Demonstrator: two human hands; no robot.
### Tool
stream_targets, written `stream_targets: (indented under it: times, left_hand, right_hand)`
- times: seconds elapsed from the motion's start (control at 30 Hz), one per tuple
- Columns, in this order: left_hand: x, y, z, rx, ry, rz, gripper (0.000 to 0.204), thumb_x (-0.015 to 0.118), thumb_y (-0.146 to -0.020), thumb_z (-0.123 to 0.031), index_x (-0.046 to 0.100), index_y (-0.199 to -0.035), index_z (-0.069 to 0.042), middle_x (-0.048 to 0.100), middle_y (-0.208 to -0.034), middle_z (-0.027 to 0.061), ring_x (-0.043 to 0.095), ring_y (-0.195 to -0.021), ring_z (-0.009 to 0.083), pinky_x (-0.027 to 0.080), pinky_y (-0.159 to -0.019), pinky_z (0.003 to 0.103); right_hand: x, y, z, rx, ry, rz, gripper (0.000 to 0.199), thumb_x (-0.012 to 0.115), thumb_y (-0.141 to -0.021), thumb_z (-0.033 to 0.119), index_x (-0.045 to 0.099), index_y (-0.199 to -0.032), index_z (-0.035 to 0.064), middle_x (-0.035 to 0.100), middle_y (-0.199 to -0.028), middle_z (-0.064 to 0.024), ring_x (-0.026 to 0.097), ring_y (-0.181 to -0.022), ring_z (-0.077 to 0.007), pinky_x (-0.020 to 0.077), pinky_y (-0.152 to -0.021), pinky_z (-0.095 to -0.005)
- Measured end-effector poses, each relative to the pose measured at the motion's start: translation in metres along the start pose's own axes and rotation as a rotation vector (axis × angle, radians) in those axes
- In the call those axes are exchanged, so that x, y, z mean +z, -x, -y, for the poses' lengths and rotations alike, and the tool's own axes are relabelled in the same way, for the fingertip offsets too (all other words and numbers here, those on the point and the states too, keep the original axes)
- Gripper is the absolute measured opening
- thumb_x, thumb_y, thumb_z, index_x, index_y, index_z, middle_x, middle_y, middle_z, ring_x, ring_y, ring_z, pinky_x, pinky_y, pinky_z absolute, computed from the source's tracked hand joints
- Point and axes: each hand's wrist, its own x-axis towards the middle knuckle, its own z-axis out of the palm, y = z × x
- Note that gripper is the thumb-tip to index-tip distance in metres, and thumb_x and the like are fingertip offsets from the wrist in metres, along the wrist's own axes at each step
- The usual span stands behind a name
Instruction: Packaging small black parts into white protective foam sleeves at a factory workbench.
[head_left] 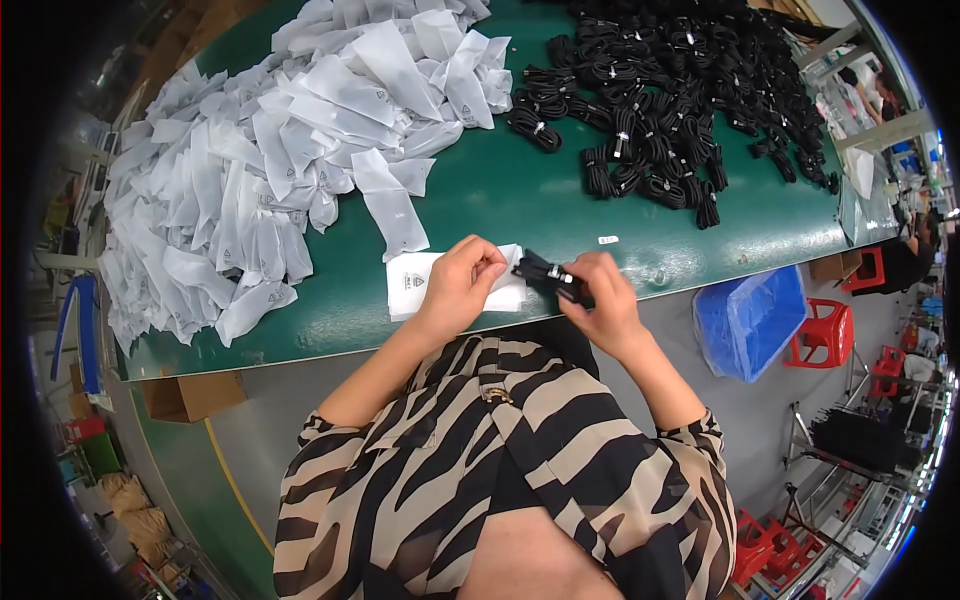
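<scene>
My right hand (606, 303) is closed around a black coiled cable (545, 275) with a pale tie, held just above the table's front edge. Beside it my left hand (462, 283) pinches the edge of a white translucent bag (508, 278). The cable's far end is at the bag's edge; whether it is inside I cannot tell. Beneath my left hand lies a stack of flat white bags (404, 284) with a dark printed mark. Just beyond the stack rests a filled bag (392, 212).
Filled white bags (290, 120) are heaped on the left of the green table (480, 190). Black coiled cables (660, 100) are piled at the far right. On the floor to the right stand a blue-lined bin (750, 320) and a red stool (826, 335); an open carton (196, 396) is at lower left.
</scene>
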Motion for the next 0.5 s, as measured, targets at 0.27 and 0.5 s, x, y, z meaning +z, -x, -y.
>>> stream_targets:
  times: [0.27, 0.5]
  left_hand:
    - [-0.001, 0.004, -0.008, 0.229, 0.055, 0.032, 0.003, 0.064, -0.089, 0.003, 0.062, -0.090, 0.000, 0.062, -0.093, 0.0040, 0.049, -0.071, 0.0086, 0.041, -0.063, 0.022]
    - [-0.011, 0.000, 0.001, -0.017, 0.091, 0.061, 0.003, 0.065, -0.089, 0.000, 0.063, -0.091, 0.001, 0.063, -0.094, 0.0044, 0.053, -0.078, 0.0096, 0.044, -0.070, 0.024]
  right_hand:
    - [0.006, 0.003, 0.000, 0.138, -0.175, 0.129, 0.038, 0.075, -0.069, -0.005, 0.057, -0.102, 0.0008, 0.058, -0.094, -0.0103, 0.058, -0.066, -0.0159, 0.0475, -0.054, -0.0269]
    - [0.014, 0.004, 0.002, 0.176, -0.057, -0.121, 0.038, 0.076, -0.067, -0.005, 0.056, -0.099, 0.0015, 0.058, -0.086, -0.0094, 0.057, -0.063, -0.0161, 0.0468, -0.054, -0.0265]
